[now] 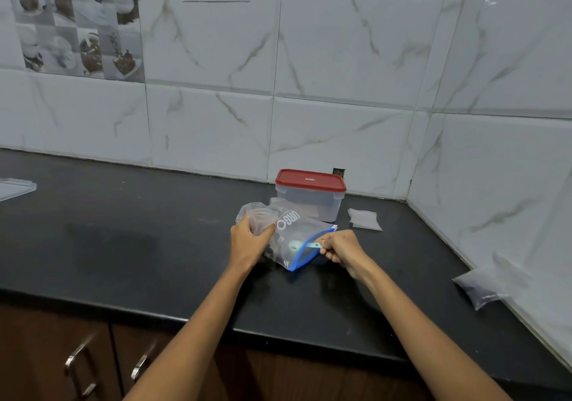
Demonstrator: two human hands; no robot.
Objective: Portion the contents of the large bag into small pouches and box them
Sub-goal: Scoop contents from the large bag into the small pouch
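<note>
Head cam: left hand (247, 241) grips large zip bag (294, 236) on black counter (123, 245); right hand (339, 247) pinches blue slider tab (314, 245). Red-lidded box (310, 194) just behind, lid on.

1 head cam, looks fwd and down, close over black counter (130, 245), tiled corner wall (340, 75) behind

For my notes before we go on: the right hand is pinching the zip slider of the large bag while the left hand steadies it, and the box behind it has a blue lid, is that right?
Not quite: the head view shows the box has a red lid, not blue. The rest holds: the right hand pinches the zip slider of the large bag, and the left hand steadies it.
</note>
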